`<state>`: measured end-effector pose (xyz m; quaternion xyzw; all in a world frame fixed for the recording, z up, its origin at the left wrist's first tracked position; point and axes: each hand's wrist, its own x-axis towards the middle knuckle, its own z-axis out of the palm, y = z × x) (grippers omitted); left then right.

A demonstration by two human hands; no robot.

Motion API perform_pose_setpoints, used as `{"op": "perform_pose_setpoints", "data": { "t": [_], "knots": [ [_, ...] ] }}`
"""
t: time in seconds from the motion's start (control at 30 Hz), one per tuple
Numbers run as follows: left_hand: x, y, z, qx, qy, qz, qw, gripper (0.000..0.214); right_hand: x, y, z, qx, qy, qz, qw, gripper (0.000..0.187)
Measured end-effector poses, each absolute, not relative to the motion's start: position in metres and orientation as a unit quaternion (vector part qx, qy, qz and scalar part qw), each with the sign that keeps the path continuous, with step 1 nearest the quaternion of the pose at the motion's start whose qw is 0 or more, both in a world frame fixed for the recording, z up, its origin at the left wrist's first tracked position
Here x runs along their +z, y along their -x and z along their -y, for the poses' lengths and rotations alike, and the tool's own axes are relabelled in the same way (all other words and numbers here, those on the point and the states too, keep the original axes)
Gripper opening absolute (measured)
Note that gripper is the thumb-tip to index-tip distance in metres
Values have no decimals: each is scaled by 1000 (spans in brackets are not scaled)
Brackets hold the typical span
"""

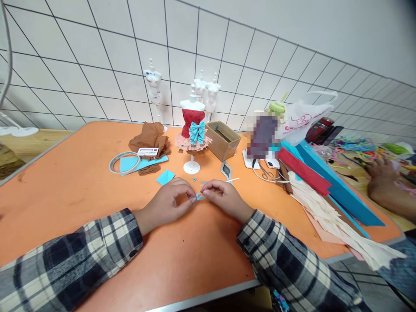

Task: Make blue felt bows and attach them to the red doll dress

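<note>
My left hand (170, 199) and my right hand (224, 197) rest on the orange table (81, 186), fingertips pinched together on a tiny blue paper piece (199, 196) between them. Just beyond stands a small white mannequin (192, 130) wearing a red bodice, a pink ruffled skirt and a blue bow. A blue paper square (165, 177) lies left of its base. Small blue scraps (199, 181) lie in front of the base.
A tape roll (122, 162), brown crepe paper (150, 138) and a cardboard box (223, 139) sit behind. Red, blue and cream paper sheets (325, 190) spread at the right, with scissors (265, 171). Bare mannequins (153, 86) stand by the grid wall. Another person's hand (381, 173) is at far right.
</note>
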<state>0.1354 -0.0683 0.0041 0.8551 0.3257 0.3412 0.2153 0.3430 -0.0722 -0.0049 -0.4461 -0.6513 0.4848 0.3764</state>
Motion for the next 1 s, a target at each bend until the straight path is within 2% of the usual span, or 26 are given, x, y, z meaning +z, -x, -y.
{"op": "perform_pose_setpoints", "data": {
  "t": [0.1, 0.33, 0.63, 0.87, 1.0],
  "knots": [
    [3, -135, 68, 339, -862, -321, 198, 8, -1, -341, 76, 451, 441, 692, 351, 19],
    [4, -137, 69, 336, -862, -330, 188, 10, -2, -343, 76, 442, 408, 719, 349, 20],
    [3, -137, 69, 344, -858, -331, 190, 9, -4, -339, 77, 411, 434, 715, 362, 10],
    [2, -139, 67, 349, -808, -366, 303, 17, -4, -341, 76, 404, 411, 734, 358, 8],
    [0, -139, 66, 322, -780, -363, 395, 21, -1, -343, 77, 349, 378, 778, 361, 7]
  ]
}}
